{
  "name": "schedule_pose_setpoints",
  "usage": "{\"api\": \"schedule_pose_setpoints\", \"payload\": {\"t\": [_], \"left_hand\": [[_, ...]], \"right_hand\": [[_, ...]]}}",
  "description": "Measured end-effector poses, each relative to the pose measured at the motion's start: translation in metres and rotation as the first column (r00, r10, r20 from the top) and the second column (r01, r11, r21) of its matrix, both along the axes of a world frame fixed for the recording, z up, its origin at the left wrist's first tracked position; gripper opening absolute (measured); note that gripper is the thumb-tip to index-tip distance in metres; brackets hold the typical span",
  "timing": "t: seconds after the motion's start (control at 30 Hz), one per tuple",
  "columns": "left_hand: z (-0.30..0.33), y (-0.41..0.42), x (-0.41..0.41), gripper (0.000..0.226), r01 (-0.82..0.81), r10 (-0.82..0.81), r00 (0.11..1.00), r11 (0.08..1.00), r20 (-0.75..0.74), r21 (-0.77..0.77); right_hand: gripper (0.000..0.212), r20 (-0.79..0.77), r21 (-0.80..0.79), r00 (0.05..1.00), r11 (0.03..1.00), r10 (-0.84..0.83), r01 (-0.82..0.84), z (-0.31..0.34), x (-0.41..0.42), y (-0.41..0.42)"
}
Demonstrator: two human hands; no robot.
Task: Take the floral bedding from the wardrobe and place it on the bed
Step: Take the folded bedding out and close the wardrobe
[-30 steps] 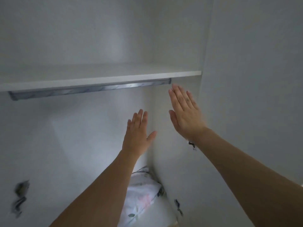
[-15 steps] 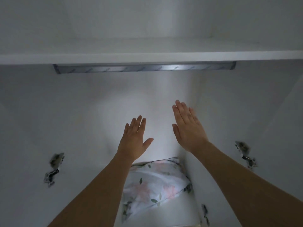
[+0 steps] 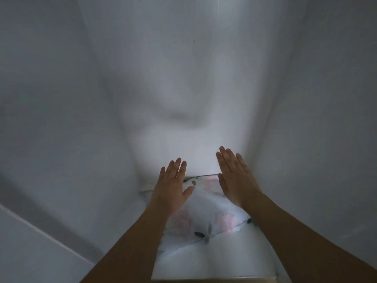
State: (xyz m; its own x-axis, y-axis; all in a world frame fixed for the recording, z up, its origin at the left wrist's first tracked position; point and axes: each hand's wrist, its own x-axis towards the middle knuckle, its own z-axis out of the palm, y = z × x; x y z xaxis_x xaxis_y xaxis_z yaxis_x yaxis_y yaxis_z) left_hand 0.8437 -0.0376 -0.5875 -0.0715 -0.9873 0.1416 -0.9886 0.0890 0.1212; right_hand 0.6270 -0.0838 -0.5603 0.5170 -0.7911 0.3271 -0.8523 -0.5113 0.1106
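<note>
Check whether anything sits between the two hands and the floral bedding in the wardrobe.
Nothing visible does. The left hand and right hand are open above the floral bedding at the wardrobe bottom, with no object between them.

This is a home bedroom, seen from inside a white wardrobe [image 3: 306, 99] with plain panel walls, where folded floral bedding [image 3: 204, 225] lies on the wardrobe's pale floor.

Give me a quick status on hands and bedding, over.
Left hand and right hand open, holding nothing. Floral bedding lying in the wardrobe below them, not gripped. Nothing seen in the way.
</note>
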Motion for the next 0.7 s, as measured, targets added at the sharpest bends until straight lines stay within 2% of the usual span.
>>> {"api": "schedule_pose_setpoints", "payload": {"t": [0.2,0.33,0.4,0.57,0.7], "left_hand": [[-0.222,-0.013,-0.002,0.083,0.008,-0.011,1.000,0.989,0.015,0.150],[-0.330,-0.020,-0.003,0.080,0.045,-0.042,0.999,0.971,-0.018,0.234],[-0.367,-0.026,-0.004,0.082,0.051,-0.047,0.999,0.964,-0.022,0.260],[-0.427,-0.052,-0.009,0.097,0.038,-0.053,0.998,0.937,0.033,0.347],[-0.470,-0.074,-0.012,0.110,-0.052,0.035,0.998,0.941,0.057,0.334]], "right_hand": [[0.060,-0.073,0.116,0.997,0.993,-0.017,0.025,-0.213,-0.004,-0.020],[0.066,-0.139,0.195,0.990,0.980,-0.021,0.049,-0.327,-0.011,-0.033],[0.075,-0.166,0.244,0.985,0.967,-0.037,0.077,-0.365,-0.013,-0.039],[0.077,-0.299,0.341,0.954,0.931,-0.022,0.128,-0.431,-0.013,-0.066],[0.094,-0.267,0.393,0.962,0.906,-0.050,0.156,-0.479,-0.009,-0.089]]}}
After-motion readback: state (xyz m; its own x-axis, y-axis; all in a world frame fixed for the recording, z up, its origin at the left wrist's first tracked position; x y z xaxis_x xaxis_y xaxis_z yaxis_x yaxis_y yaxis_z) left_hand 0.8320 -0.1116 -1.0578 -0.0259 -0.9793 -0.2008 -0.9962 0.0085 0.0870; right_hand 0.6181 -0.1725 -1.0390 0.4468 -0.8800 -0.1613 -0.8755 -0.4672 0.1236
